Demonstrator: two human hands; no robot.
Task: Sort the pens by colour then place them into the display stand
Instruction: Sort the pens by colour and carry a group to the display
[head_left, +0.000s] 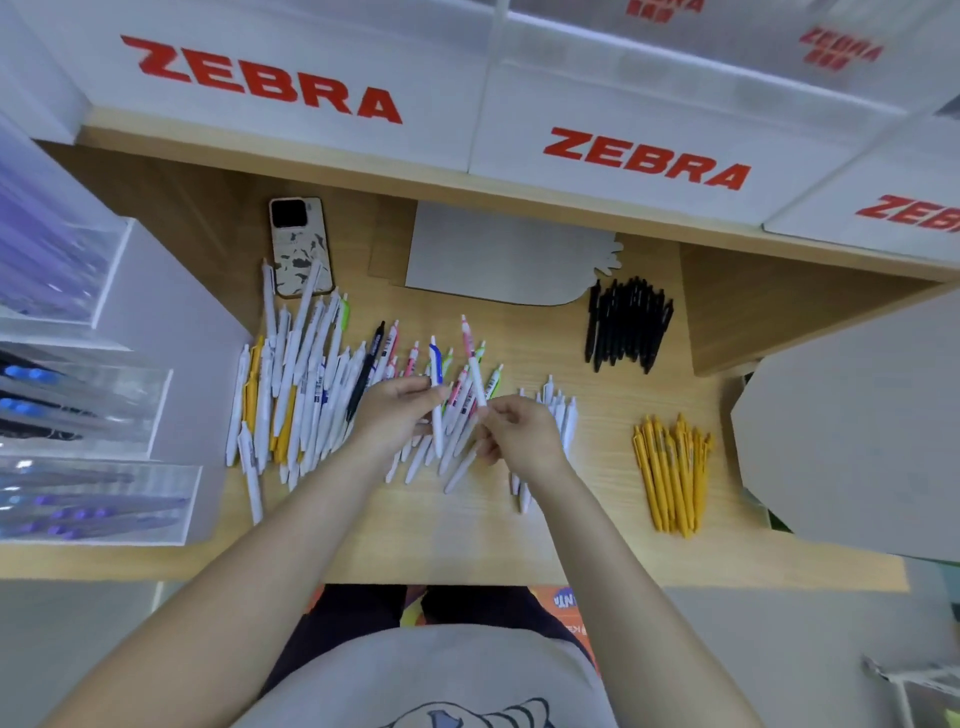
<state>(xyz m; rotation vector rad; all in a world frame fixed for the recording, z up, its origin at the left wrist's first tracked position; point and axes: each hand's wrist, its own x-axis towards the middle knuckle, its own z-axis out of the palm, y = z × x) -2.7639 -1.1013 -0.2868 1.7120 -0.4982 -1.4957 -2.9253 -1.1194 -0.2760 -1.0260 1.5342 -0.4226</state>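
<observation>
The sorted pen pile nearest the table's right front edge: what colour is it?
Yellow-orange pens, seen in the head view.

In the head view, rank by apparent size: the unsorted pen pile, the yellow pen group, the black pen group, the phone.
1. Unsorted pen pile, by far.
2. Yellow pen group and black pen group: too alike to rank.
3. Phone, slightly smaller.
</observation>
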